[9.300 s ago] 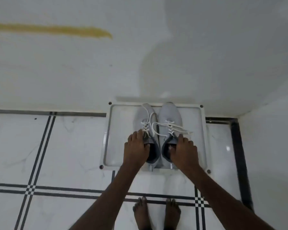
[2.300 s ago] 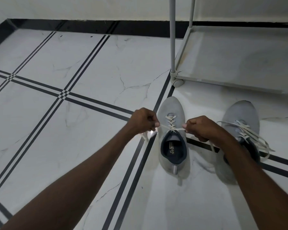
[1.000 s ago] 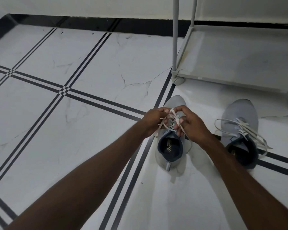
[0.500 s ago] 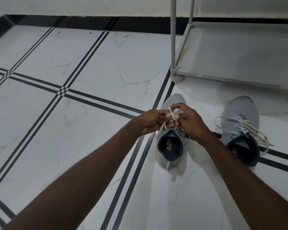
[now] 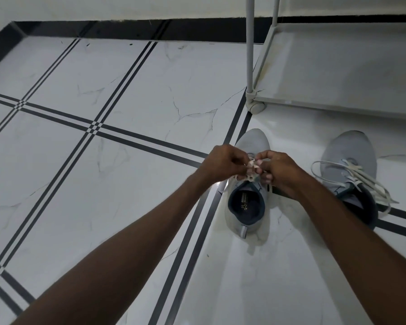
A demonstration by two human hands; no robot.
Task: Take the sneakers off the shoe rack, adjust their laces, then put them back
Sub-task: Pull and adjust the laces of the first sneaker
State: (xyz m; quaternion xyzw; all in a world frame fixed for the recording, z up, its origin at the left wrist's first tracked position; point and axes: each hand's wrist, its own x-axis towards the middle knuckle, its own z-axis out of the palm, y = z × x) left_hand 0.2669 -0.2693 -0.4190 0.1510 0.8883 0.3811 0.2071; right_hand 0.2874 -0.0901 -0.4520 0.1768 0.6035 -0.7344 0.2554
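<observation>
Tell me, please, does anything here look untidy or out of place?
Yes. The right sneaker has loose laces trailing over its side onto the floor. Both sneakers sit off the shoe rack, while both hands work the left sneaker.

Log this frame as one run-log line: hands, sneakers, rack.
left hand, right hand: pinching white lace of left grey sneaker | right grey sneaker: on floor, laces loose | white metal shoe rack: empty shelf
</observation>
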